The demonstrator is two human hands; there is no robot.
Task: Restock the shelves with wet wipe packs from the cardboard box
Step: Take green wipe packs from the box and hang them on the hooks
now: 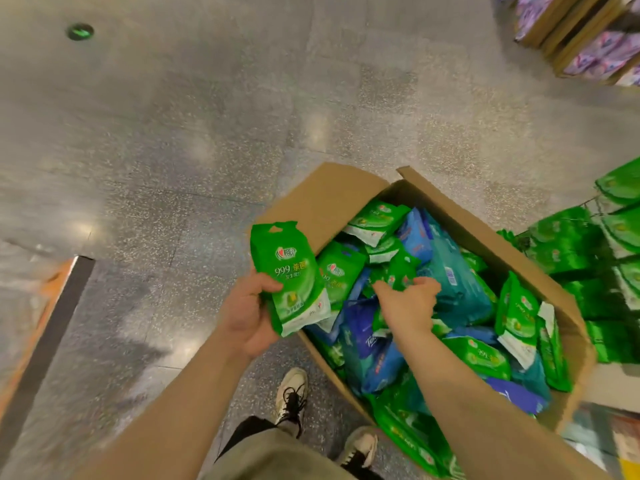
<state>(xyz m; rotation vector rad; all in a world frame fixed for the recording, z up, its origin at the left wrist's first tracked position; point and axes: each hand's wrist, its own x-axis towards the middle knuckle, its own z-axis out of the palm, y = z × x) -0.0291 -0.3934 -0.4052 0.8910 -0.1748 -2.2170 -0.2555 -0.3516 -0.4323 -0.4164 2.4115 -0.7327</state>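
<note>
Speckled floor (173, 140); left hand (247, 317) grips green pack (291, 275) (upright), right hand (408, 303) spread inside cardboard box (325, 199)

A grey speckled terrazzo floor (194, 140) is carrying everything here, its polished surface reflecting soft patches of light. An open brown cardboard box (322, 199) is sitting directly on it, its flaps folded outward. Two pale lace-up sneakers (292, 393) are standing on the floor just beside the box's near edge. A small round green marker (80, 31) is lying flat on the floor far off, and a dark strip edged in orange (48, 327) is running along the left side.
</note>
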